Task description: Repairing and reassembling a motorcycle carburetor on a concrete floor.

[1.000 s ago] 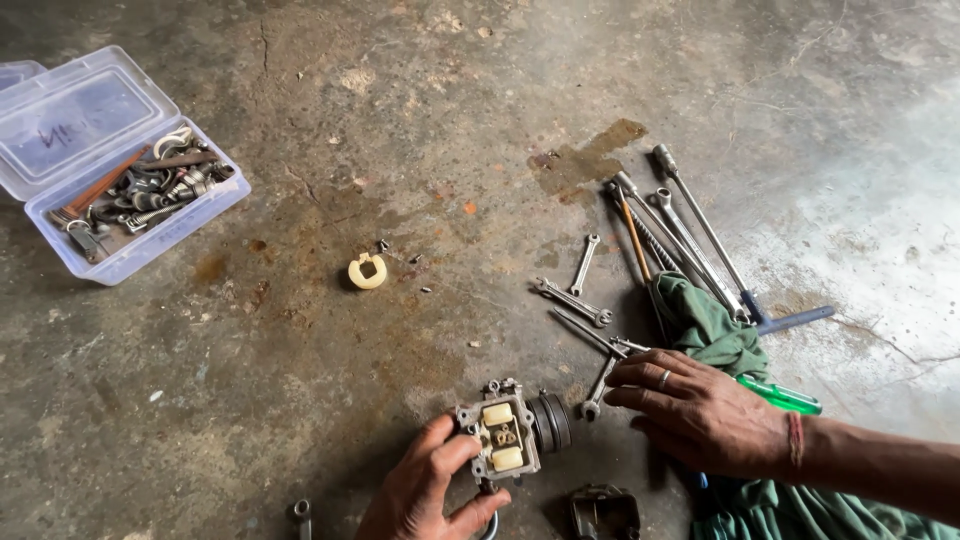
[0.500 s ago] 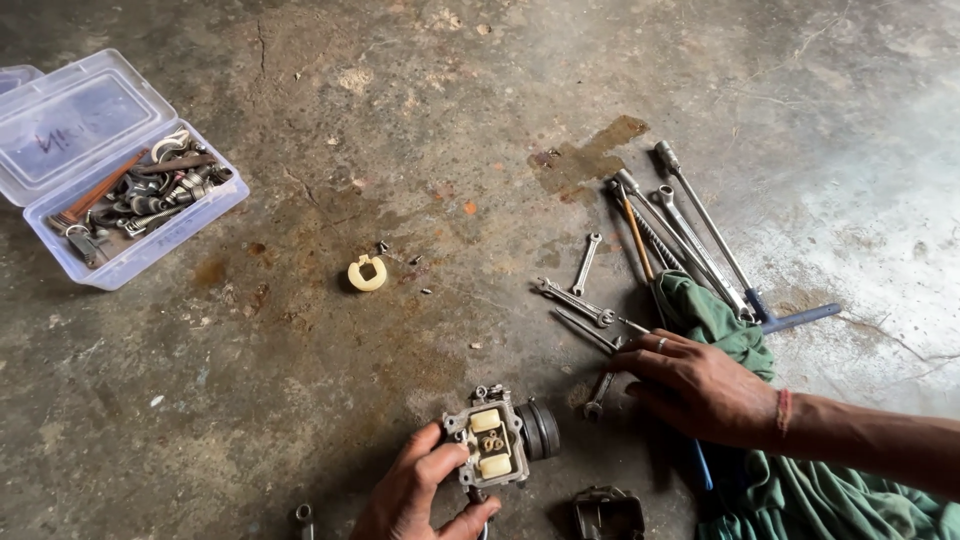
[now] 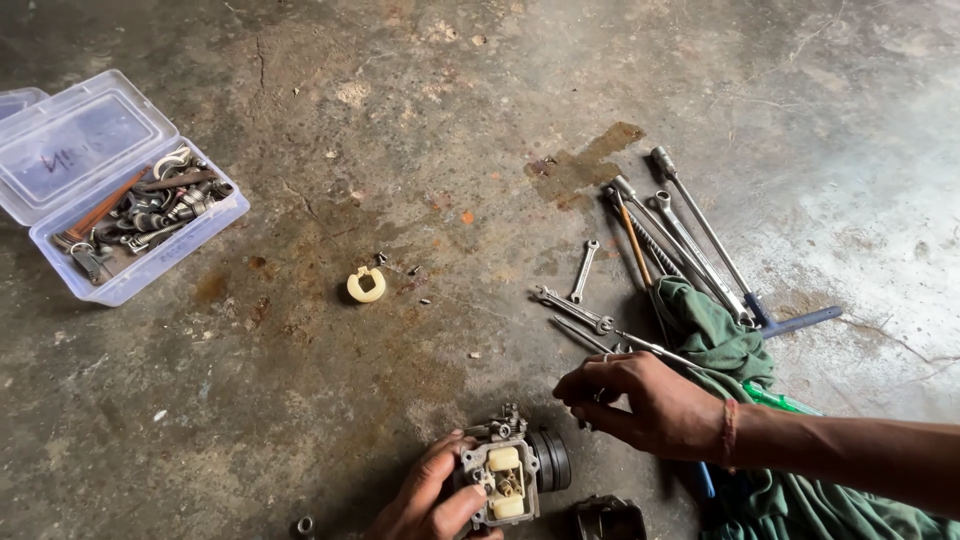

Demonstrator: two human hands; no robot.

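My left hand (image 3: 430,495) grips the carburetor (image 3: 510,478) on the floor. My right hand (image 3: 640,405) has lifted off the wrenches (image 3: 580,300) beside the green rag (image 3: 725,340), fingers pinched; contents unclear.

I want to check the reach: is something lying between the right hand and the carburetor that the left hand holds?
Nothing visible does. The right hand hovers just right of the carburetor, which the left hand holds, and only bare floor shows in the gap. The wrenches lie farther back.
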